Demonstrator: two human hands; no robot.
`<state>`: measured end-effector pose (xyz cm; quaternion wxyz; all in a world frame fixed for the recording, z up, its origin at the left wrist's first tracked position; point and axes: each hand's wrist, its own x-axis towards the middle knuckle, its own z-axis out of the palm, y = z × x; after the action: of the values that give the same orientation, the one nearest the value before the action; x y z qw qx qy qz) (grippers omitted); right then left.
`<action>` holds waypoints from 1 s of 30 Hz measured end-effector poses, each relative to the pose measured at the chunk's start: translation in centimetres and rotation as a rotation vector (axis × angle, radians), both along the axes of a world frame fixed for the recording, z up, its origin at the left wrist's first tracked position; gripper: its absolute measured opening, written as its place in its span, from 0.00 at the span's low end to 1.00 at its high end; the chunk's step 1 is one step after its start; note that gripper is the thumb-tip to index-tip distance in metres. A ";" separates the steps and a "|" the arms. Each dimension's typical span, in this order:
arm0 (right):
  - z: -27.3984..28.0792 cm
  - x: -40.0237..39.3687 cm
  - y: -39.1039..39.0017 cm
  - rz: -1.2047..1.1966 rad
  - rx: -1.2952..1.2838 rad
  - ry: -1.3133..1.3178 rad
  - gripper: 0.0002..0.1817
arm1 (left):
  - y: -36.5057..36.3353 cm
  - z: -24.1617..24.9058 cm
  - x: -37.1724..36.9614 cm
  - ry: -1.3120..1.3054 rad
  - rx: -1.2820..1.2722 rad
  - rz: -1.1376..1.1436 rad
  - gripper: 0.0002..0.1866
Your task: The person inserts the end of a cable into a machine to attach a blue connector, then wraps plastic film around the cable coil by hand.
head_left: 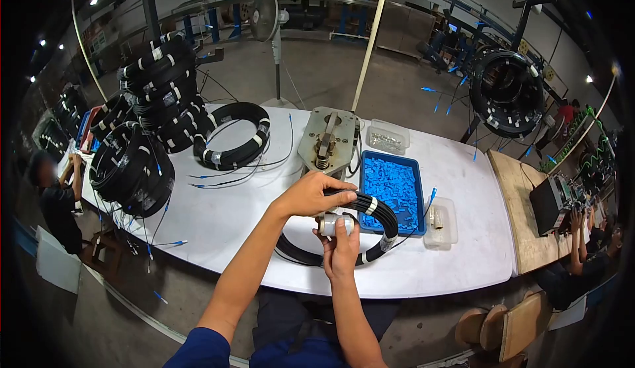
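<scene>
A black cable coil (381, 217) with white tape bands lies at the front of the white table, below a metal press-like machine (329, 139). My left hand (319, 196) is closed on the coil's upper part, fingers over the cables. Inside the ring, my right hand (340, 245) grips a roll of clear tape (336, 225), thumb on its face. Behind the coil sits a blue tray (422, 189) of small blue parts. One blue-tipped cable end (433, 194) sticks up to the right of the coil.
Stacked black coils (159, 96) and a single coil (231, 136) stand left. Clear containers (387, 136) (450, 226) flank the tray. A fan (266, 20) stands behind. People sit at the left (59, 202) and right (575, 272). A wooden table (522, 202) adjoins.
</scene>
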<state>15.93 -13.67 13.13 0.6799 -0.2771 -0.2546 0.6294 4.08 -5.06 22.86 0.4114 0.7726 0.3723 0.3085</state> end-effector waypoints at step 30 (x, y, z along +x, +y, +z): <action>-1.6 6.0 8.2 0.318 0.294 -0.477 0.26 | 0.8 -0.7 -0.9 -0.166 -0.365 -0.019 0.14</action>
<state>21.97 -5.45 11.50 0.5270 -0.2722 -0.5350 0.6016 3.16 -4.21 22.12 0.5769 0.6607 0.3795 0.2945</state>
